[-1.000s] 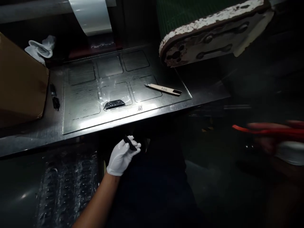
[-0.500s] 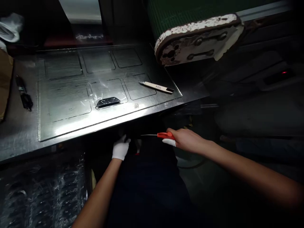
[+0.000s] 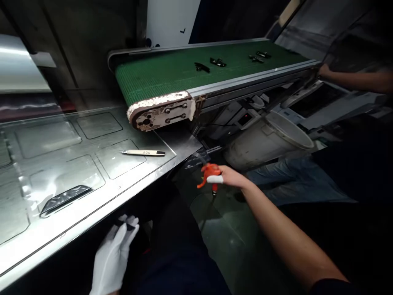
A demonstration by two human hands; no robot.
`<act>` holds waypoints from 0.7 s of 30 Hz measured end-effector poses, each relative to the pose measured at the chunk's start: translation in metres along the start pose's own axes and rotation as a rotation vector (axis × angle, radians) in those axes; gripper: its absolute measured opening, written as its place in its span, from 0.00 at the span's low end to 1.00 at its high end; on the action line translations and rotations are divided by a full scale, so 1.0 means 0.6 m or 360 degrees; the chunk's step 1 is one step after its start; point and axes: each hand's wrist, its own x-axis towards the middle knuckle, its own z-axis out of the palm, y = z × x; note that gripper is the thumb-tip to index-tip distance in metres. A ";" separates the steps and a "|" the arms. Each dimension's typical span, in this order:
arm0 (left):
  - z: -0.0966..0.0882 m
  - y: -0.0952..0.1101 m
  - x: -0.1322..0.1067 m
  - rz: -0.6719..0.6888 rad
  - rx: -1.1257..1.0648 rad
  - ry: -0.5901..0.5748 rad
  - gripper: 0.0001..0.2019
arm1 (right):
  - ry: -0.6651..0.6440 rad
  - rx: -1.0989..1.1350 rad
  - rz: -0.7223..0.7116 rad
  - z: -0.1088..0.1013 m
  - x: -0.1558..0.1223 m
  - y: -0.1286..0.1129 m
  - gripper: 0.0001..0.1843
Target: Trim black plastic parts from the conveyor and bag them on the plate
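A: Starting with the largest. What is filling the view?

B: A green conveyor belt [image 3: 159,76] is stretching across the back; a metal bench [image 3: 188,148] is taking up the left. A grey bin [image 3: 251,147] is standing beyond, near a co-worker's jeans [image 3: 294,180].

A: Hands?

B: The right hand [image 3: 231,177], one digit wearing white, is grasping a red air gun [image 3: 211,172] past the bench's corner. The left hand [image 3: 111,256], gloved, is pinching something small.

A: Going smaller?

B: A glossy black strip [image 3: 65,198] is lying near the bench's front edge, a pale knife [image 3: 143,153] marked A06 farther right. Dark parts [image 3: 217,62] are lying on the belt. Finally, a dark piece [image 3: 130,226] is resting between the left fingertips, just off the bench edge; blur is hiding its outline.

A: Step?

B: Judging: both hands are holding, gun and piece well apart. The next move is probably calling for a steady pinch and a controlled gun grip.
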 end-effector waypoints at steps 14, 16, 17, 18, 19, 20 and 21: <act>0.070 0.049 -0.058 -0.0653 -0.0753 0.0091 0.26 | 0.1348 0.0480 -0.0151 0.183 0.113 0.091 0.29; 0.066 0.058 -0.067 -0.0645 -0.0805 0.0110 0.27 | 0.1188 0.0459 -0.0061 0.218 0.123 0.091 0.27; 0.063 0.065 -0.075 -0.0624 -0.0866 0.0126 0.28 | 0.1087 0.0450 -0.0028 0.234 0.121 0.087 0.26; 0.060 0.073 -0.083 -0.0577 -0.0947 0.0147 0.27 | 0.0975 0.0443 -0.0007 0.250 0.113 0.079 0.26; 0.056 0.081 -0.091 -0.0502 -0.1041 0.0163 0.26 | 0.0848 0.0441 0.0000 0.266 0.101 0.065 0.26; 0.051 0.090 -0.099 -0.0400 -0.1125 0.0170 0.24 | 0.0703 0.0443 -0.0009 0.281 0.085 0.047 0.25; 0.047 0.097 -0.105 -0.0282 -0.1196 0.0162 0.21 | 0.0544 0.0449 -0.0030 0.295 0.066 0.022 0.24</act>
